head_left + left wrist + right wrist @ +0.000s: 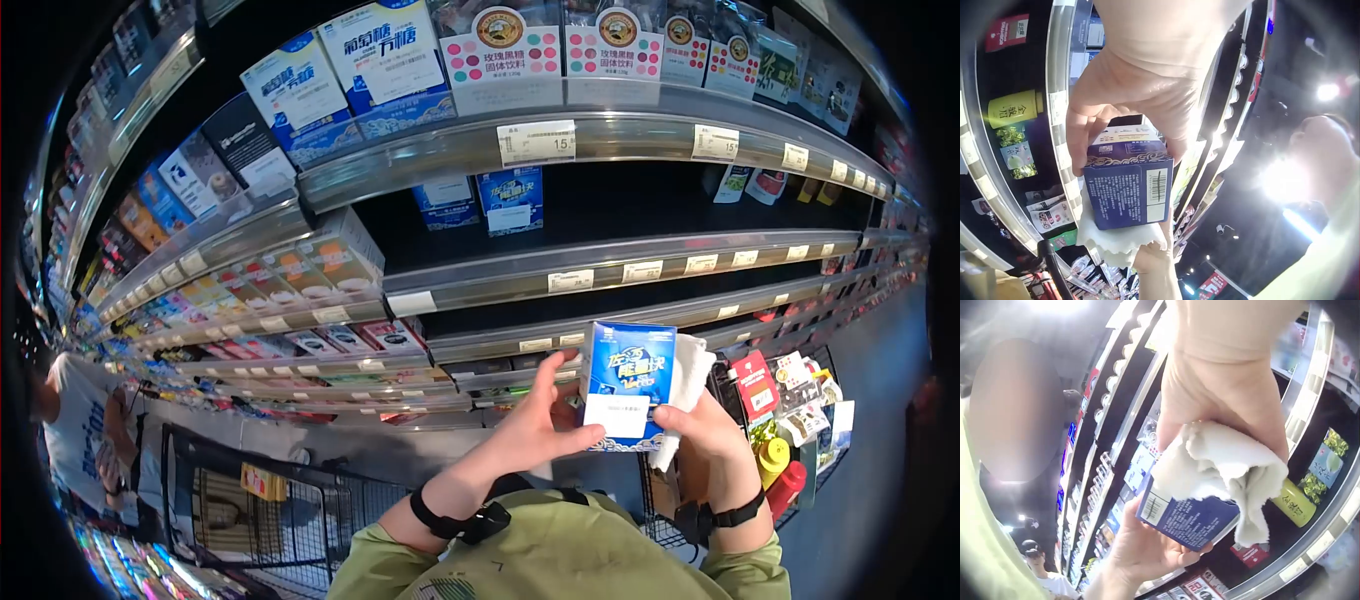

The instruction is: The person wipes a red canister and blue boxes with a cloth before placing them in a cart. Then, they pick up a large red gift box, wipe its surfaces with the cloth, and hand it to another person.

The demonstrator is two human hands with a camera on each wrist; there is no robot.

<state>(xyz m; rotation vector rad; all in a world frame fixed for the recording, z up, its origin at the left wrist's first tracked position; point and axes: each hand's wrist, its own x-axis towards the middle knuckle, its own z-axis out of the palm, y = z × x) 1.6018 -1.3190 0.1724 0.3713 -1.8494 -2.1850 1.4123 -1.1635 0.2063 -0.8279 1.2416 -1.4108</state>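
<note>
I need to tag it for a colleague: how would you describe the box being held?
In front of the long store shelves, low in the head view, the left hand holds a blue box upright. The right hand grips a bunched white cloth against its right side. Alone among the boxes here, it is off the shelves.

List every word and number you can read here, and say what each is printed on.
"葡萄糖 方糖": white and blue carton, top shelf.
"玫瑰黑糖 固体饮料": white carton with pink dots.
"15": white price tag on the shelf rail.
"金": yellow tin; remaining characters blurred.
Blue cardboard box in the left hand: lettering and white label unreadable.
White cloth in the right hand: no text.
Other tags and packs: too small.
</note>
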